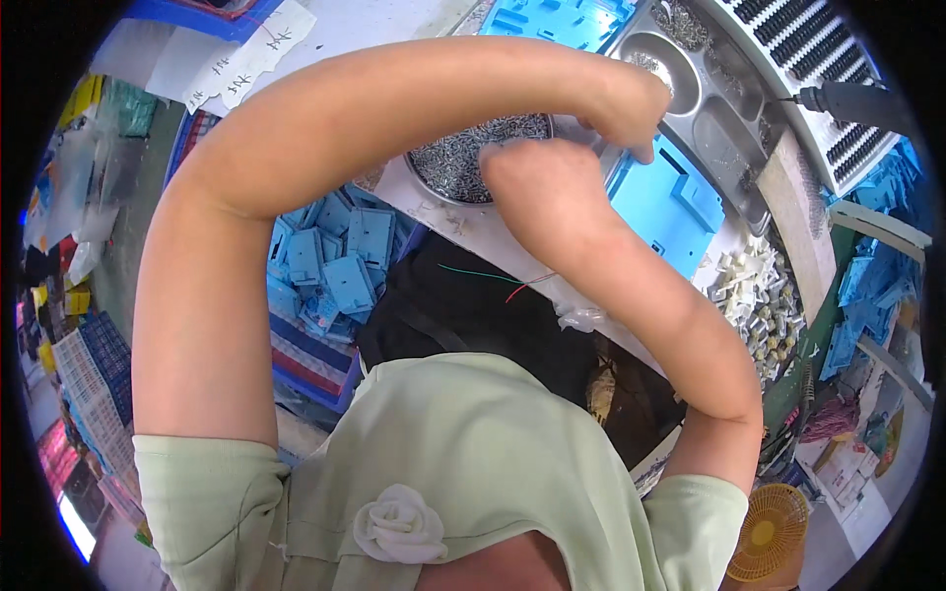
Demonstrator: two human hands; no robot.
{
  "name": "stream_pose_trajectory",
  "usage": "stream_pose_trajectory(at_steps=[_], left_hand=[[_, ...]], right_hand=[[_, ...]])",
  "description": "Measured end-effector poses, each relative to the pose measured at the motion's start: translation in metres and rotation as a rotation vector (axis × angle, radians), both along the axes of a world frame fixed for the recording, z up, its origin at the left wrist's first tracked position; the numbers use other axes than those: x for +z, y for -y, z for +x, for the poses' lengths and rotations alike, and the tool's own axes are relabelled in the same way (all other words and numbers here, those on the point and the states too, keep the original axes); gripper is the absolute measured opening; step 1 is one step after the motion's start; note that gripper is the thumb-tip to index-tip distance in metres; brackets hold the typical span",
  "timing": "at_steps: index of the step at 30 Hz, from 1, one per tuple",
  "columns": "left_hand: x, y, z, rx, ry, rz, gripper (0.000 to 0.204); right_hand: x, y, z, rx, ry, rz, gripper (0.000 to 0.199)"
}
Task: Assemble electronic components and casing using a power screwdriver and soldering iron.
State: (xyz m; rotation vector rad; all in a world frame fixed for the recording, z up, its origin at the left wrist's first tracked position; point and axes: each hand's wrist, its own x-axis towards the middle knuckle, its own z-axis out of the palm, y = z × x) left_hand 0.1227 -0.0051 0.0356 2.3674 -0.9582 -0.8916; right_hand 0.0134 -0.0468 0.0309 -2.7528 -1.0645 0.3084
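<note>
My right hand point(542, 175) is over a round metal bowl point(422, 182) of small silver screws point(455, 163). Its fingers are bent, with the tips down at the screws, and what they hold is hidden. My left arm arches across the far side, bringing my left hand point(626, 106) to the right of the bowl. That hand is curled, with a fingertip by the upper corner of a light blue plastic panel point(670, 207). Most of its fingers are out of sight, and I cannot make out anything in them. The panel lies flat on the white table.
A metal compartment tray point(724, 138) holds small parts. Behind it stands a white rack point(838, 94) of black pieces, near an electric screwdriver point(852, 103). Small metal and white parts point(759, 295) are heaped at right. Blue plastic pieces point(345, 256) fill a bin at left. Thin wires point(522, 286) cross the table edge.
</note>
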Motion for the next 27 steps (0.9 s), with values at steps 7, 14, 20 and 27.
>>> stream_pose_trajectory(at_steps=[7, 14, 20, 27], left_hand=[[0.004, 0.002, 0.004, -0.021, -0.011, -0.016, 0.03], [-0.001, -0.007, 0.005, 0.07, -0.099, -0.119, 0.029], [0.001, -0.017, -0.009, 0.166, -0.068, -0.172, 0.025], [0.005, -0.028, -0.047, 0.235, 0.278, -0.447, 0.019]], right_hand=[[-0.012, 0.003, -0.001, -0.018, 0.102, 0.091, 0.007], [0.008, 0.061, -0.045, -0.25, 0.298, 0.504, 0.007], [0.025, 0.173, -0.097, -0.704, 0.132, 0.451, 0.006], [0.01, 0.189, -0.089, -0.622, 0.22, 0.478, 0.007]])
